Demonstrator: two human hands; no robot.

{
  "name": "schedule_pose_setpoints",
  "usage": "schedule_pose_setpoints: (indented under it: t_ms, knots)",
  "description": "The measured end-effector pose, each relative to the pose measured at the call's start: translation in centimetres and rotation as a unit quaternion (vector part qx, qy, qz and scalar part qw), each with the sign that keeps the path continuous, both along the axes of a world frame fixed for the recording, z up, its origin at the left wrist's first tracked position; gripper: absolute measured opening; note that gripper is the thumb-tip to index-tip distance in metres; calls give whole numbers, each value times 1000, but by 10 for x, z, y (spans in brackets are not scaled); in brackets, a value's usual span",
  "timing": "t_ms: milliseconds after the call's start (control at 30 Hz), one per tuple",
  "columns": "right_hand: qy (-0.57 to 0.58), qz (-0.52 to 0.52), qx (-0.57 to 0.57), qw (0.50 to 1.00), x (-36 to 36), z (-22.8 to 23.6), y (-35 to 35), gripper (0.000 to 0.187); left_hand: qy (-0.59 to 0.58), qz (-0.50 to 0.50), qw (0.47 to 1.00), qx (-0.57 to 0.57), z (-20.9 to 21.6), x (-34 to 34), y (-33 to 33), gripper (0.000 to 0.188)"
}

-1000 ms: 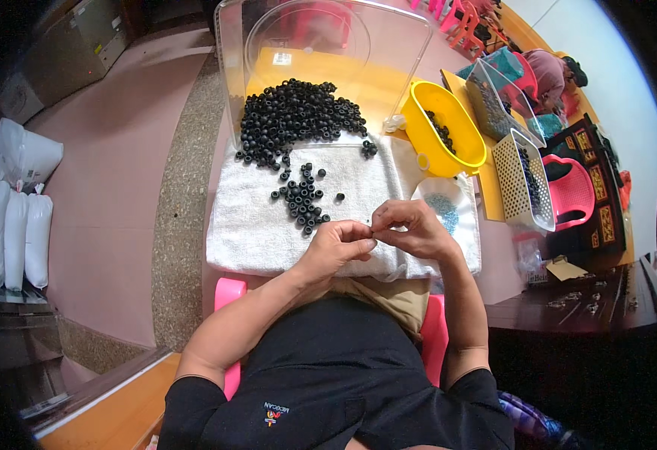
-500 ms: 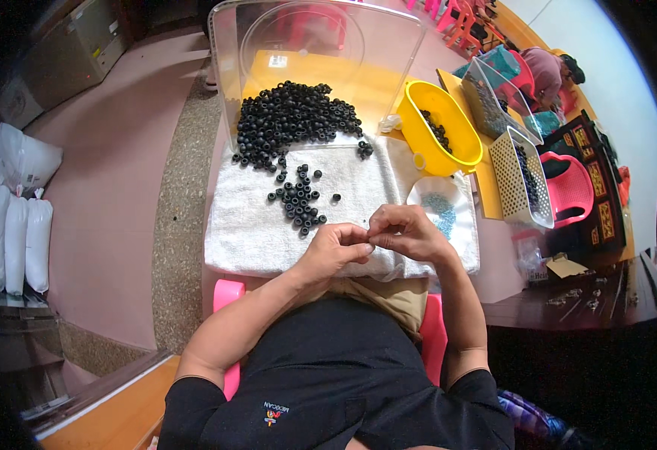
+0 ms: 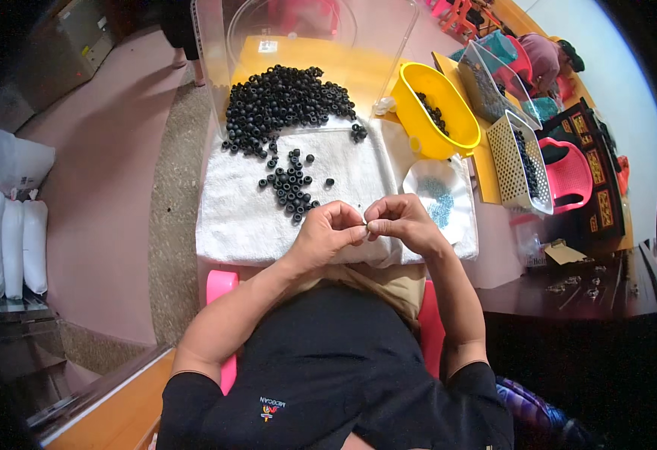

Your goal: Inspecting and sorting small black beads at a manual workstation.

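Over the near edge of a white towel [image 3: 231, 225], my left hand [image 3: 332, 231] and my right hand [image 3: 407, 222] meet fingertip to fingertip. Both are closed in a pinch around something tiny and dark, too small to name. Beyond my left hand lies a loose group of black ring-shaped pieces [image 3: 291, 187]. Farther back rises a large heap of the same black pieces [image 3: 287, 101], spilling from a clear plastic bin [image 3: 219, 67]. Just right of my right hand, a white dish [image 3: 456, 221] holds small blue bits [image 3: 439, 206].
A yellow tub [image 3: 403, 112] with black pieces stands at the back right. Beside it are a perforated white basket [image 3: 505, 169] and another clear bin [image 3: 486, 82]. A pink chair [image 3: 572, 176] and a seated person [image 3: 546, 60] are farther right. White sacks [image 3: 13, 240] stand at left.
My hands have drawn slightly apart at the knuckles, fingertips still together. The whole view has shifted a little. A standing person's legs now show more at the upper left.
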State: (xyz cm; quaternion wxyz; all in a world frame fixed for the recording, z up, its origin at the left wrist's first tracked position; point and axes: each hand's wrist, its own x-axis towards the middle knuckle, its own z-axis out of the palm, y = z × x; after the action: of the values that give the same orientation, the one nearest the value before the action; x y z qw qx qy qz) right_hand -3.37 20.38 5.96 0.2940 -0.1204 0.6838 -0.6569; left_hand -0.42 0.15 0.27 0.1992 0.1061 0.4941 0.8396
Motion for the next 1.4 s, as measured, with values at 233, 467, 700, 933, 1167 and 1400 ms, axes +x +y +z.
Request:
schedule_pose_setpoints:
  t_ms: [233,467,700,933,1167,1400]
  knots:
    - [65,-7,20,998,8,-6,1,14,0,15,1000,-17,2,1,0,13]
    - [46,-18,8,999,14,3,1,15,8,20,1000,-20,2,5,4,13]
    - [-42,-50,-3,998,14,0,-1,18,37,53,996,-61,0,6,6,12]
    - [112,-93,48,988,18,-17,-5,11,27,75,995,-58,-3,4,6,12]
    - [361,-152,45,919,28,-32,-18,15,-4,67,997,-23,-9,3,5,12]
    - [574,-117,160,795,31,-19,-22,32,-104,72,991,48,-3,5,5,13]
